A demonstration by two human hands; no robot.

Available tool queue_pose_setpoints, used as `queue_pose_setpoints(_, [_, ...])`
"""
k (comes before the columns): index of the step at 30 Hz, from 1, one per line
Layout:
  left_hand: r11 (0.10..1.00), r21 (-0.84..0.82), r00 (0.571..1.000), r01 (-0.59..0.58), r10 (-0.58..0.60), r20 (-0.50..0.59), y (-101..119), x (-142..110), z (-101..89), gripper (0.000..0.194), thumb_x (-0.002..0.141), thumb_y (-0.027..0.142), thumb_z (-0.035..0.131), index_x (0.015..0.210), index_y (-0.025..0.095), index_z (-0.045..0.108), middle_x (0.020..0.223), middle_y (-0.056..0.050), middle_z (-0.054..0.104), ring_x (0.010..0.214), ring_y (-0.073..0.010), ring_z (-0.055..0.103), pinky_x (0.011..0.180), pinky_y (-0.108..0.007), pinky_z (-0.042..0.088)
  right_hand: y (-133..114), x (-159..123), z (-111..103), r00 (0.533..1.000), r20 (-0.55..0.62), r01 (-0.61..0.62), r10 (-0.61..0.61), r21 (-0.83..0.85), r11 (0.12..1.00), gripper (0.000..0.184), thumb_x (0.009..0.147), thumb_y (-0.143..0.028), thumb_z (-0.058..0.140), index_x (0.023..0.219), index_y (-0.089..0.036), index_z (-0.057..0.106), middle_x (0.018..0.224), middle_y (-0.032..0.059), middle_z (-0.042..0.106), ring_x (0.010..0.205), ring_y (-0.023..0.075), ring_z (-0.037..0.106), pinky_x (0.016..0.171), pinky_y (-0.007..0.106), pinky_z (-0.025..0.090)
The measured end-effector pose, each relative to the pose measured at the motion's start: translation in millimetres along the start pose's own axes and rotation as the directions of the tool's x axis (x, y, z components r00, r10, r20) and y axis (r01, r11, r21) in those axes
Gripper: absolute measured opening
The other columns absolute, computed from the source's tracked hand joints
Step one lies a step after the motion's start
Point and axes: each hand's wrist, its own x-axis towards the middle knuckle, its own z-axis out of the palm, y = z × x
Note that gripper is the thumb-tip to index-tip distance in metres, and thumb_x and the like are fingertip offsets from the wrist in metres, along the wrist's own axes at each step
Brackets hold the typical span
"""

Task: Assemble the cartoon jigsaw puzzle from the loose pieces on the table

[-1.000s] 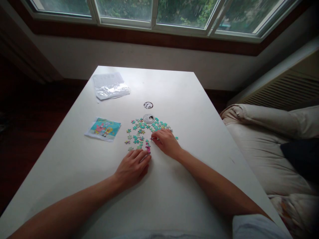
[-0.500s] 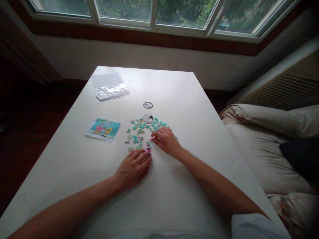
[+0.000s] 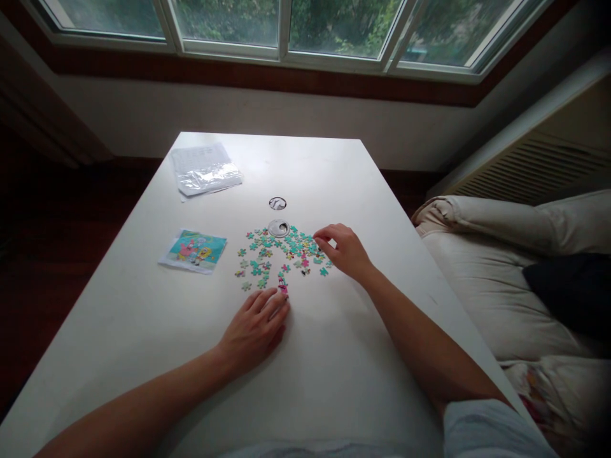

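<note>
Many small jigsaw pieces [image 3: 260, 264], mostly teal and green, lie loose on the white table [image 3: 334, 381]. A short joined strip of pink and teal pieces [image 3: 282, 284] sits at their near side. My left hand [image 3: 258, 321] lies palm down with its fingers stretched out, fingertips at the lower end of that strip. A single pink jigsaw piece [image 3: 285, 268] rests just above the strip. My right hand [image 3: 344, 250] is over the right edge of the pieces, thumb and forefinger pinched together. Whatever is between those fingertips is too small to make out.
A picture card with cartoon figures [image 3: 193, 251] lies left of the pieces. Behind it, a clear plastic sleeve with papers [image 3: 205, 168] is near the far left corner. Two round table fittings [image 3: 278, 228] are set behind the pieces. A cushioned seat [image 3: 501, 280] stands at the right.
My right hand has let go of the pink jigsaw piece near the strip and moved right and away, to the pile's right edge. My left hand has stayed in place. The view shifted slightly.
</note>
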Motion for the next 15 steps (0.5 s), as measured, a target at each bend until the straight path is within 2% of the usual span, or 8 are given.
queue_pose_setpoints(4, [1.000, 0.012, 1.000, 0.026, -0.026, -0.015, 2, 2, 1.3, 0.039, 0.097, 0.022, 0.057, 0.135, 0.016, 0.061, 0.146, -0.011, 0.060, 0.138, -0.0328, 0.049, 0.114, -0.051, 0.039, 12, -10, -4, 0.997, 0.080, 0.027, -0.025, -0.021, 0.999, 0.014, 0.098, -0.025, 0.062, 0.095, -0.022, 0.075, 0.089, 0.0037, 0.073, 0.085, 0.0207, 0.060, 0.085, 0.036, 0.041])
queue_pose_setpoints(8, [0.999, 0.015, 0.999, 0.032, -0.032, -0.015, 6, 5, 2.3, 0.039, 0.098, 0.023, 0.056, 0.136, 0.016, 0.060, 0.146, -0.012, 0.060, 0.137, -0.0330, 0.049, 0.114, -0.052, 0.040, 19, -24, 1, 0.997, 0.079, 0.018, -0.015, -0.038, 0.999, 0.013, 0.098, -0.024, 0.062, 0.095, -0.022, 0.075, 0.092, 0.0046, 0.074, 0.088, 0.0215, 0.060, 0.086, 0.036, 0.041])
queue_pose_setpoints(12, [1.000, 0.002, 1.000, -0.011, 0.011, -0.011, 8, 8, 4.1, 0.037, 0.099, 0.023, 0.055, 0.135, 0.017, 0.061, 0.146, -0.011, 0.060, 0.136, -0.0322, 0.050, 0.114, -0.052, 0.040, 14, -35, 14, 0.986, 0.145, 0.094, -0.080, -0.092, 0.991, 0.010, 0.098, -0.027, 0.065, 0.099, -0.023, 0.074, 0.095, 0.0049, 0.073, 0.094, 0.0223, 0.059, 0.088, 0.036, 0.041])
queue_pose_setpoints(15, [0.999, -0.009, 0.999, -0.035, 0.035, -0.009, 8, 9, 5.6, 0.036, 0.100, 0.023, 0.054, 0.135, 0.018, 0.061, 0.145, -0.011, 0.061, 0.135, -0.0315, 0.051, 0.114, -0.051, 0.040, 7, -38, 25, 0.987, 0.137, 0.111, -0.086, -0.191, 0.975, 0.014, 0.099, -0.034, 0.066, 0.100, -0.024, 0.074, 0.098, 0.0066, 0.071, 0.097, 0.0236, 0.058, 0.089, 0.038, 0.040])
